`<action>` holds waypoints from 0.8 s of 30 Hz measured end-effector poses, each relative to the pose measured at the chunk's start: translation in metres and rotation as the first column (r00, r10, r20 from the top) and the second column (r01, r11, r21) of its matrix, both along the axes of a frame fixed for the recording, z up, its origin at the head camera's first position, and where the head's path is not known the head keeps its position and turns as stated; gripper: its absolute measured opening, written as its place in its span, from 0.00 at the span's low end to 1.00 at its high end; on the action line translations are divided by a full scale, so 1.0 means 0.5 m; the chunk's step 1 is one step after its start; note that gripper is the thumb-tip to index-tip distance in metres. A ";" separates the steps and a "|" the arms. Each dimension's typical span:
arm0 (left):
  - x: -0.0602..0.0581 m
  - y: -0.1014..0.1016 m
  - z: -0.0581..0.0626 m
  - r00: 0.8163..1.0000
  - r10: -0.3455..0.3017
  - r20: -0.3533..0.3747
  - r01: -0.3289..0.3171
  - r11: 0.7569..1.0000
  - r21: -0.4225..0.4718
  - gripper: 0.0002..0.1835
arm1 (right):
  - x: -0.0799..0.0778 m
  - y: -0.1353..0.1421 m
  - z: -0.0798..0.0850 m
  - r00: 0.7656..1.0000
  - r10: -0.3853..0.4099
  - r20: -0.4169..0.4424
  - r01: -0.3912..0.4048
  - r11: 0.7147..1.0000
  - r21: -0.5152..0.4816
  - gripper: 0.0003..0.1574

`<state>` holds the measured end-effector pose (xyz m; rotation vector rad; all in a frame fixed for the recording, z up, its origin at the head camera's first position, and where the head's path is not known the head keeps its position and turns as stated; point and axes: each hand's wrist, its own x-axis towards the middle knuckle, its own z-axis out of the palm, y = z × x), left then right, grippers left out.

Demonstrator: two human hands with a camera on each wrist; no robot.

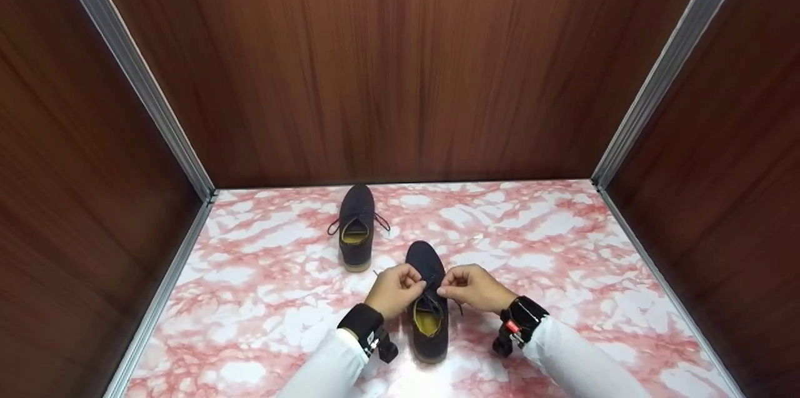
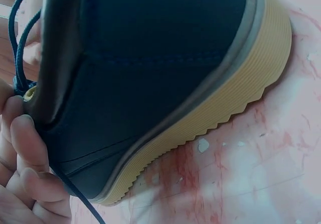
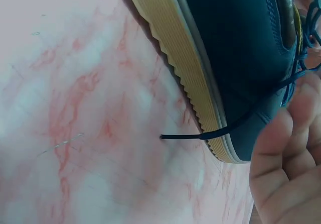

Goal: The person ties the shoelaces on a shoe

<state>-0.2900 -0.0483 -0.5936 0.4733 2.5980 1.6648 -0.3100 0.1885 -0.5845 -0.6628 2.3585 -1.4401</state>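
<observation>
Near the front edge of the pink-veined marble tabletop (image 1: 562, 242) I have a dark navy shoe (image 1: 429, 304) standing on its sole, toe pointing away from me, yellow insole showing through the opening. My left hand (image 1: 392, 290) and right hand (image 1: 474, 287) meet over its lacing, one on each side. Both sets of fingers look curled in, pinching the thin dark lace (image 3: 235, 126); the head view is too small to show exactly how the strands cross between them. From the left wrist view my fingers (image 2: 27, 148) press against the side of the upper, with lace running past them. From the right wrist view a loose lace end trails down over the ribbed tan sole (image 3: 188, 78) and lies on the marble.

I judge the shoe light, with a soft fabric upper that gives under pressure, while the rubber sole is stiff and should grip the smooth surface fairly well. The lace is limp and thin, easy to lose, so I would hold it close to the eyelets with fingertip pinches and steady the shoe at its sides if it slides.

A second matching shoe (image 1: 356, 227) stands well apart, farther back and to the left, laces splayed loose. Brown wood-grain walls (image 1: 400, 60) with metal corner strips enclose the space.
</observation>
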 end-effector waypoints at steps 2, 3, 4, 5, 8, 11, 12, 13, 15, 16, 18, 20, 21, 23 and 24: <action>0.001 0.000 0.000 1.000 0.001 0.002 -0.001 1.000 0.002 0.06 | 0.002 0.001 -0.001 0.999 0.043 0.011 -0.043 0.999 0.005 0.13; 0.001 0.000 0.000 1.000 0.001 0.003 -0.001 1.000 0.004 0.06 | 0.003 0.001 -0.001 0.998 0.062 0.014 -0.063 0.998 0.009 0.13; 0.001 0.000 0.000 1.000 0.002 0.005 -0.002 1.000 0.006 0.06 | 0.003 0.001 -0.001 0.996 0.083 0.015 -0.083 0.996 0.009 0.13; 0.001 0.000 0.001 1.000 0.003 0.008 -0.003 1.000 0.008 0.06 | 0.004 0.000 0.000 0.995 0.101 0.012 -0.101 0.995 0.016 0.13; 0.001 -0.001 0.000 1.000 0.007 0.022 -0.007 1.000 0.010 0.07 | 0.007 -0.002 0.004 0.989 0.148 -0.012 -0.147 0.988 0.045 0.11; 0.001 -0.003 0.001 0.999 0.003 0.037 -0.004 1.000 0.021 0.07 | 0.010 -0.007 0.009 0.981 0.190 -0.047 -0.187 0.980 0.070 0.08; 0.001 -0.003 0.001 0.999 0.001 0.041 -0.002 1.000 0.026 0.07 | 0.010 -0.008 0.009 0.978 0.202 -0.052 -0.198 0.978 0.072 0.08; 0.001 -0.003 0.001 0.999 -0.002 0.045 0.001 1.000 0.030 0.08 | 0.010 -0.009 0.011 0.976 0.211 -0.050 -0.207 0.976 0.072 0.08; 0.002 -0.004 0.002 0.998 -0.012 0.054 0.010 0.999 0.042 0.08 | 0.010 -0.010 0.012 0.974 0.224 -0.040 -0.221 0.972 0.076 0.07; 0.002 -0.004 0.002 0.998 -0.016 0.059 0.013 0.999 0.048 0.08 | 0.009 -0.011 0.013 0.973 0.228 -0.034 -0.225 0.971 0.076 0.07; 0.001 -0.006 0.003 0.997 -0.025 0.076 0.020 0.998 0.067 0.09 | 0.007 -0.010 0.015 0.973 0.231 -0.022 -0.228 0.971 0.075 0.08; -0.001 -0.009 0.004 0.996 -0.029 0.090 0.022 0.996 0.084 0.09 | 0.004 -0.009 0.018 0.974 0.224 -0.009 -0.223 0.973 0.064 0.07; -0.002 -0.011 0.005 0.995 -0.029 0.094 0.020 0.995 0.094 0.09 | 0.002 -0.009 0.019 0.976 0.216 -0.003 -0.216 0.975 0.057 0.08; -0.004 -0.015 0.006 0.995 -0.020 0.098 0.009 0.994 0.108 0.08 | -0.002 -0.007 0.023 0.981 0.193 0.018 -0.194 0.980 0.040 0.07; -0.005 -0.017 0.006 0.995 -0.014 0.097 0.003 0.993 0.114 0.08 | -0.003 -0.007 0.026 0.983 0.179 0.031 -0.180 0.983 0.037 0.07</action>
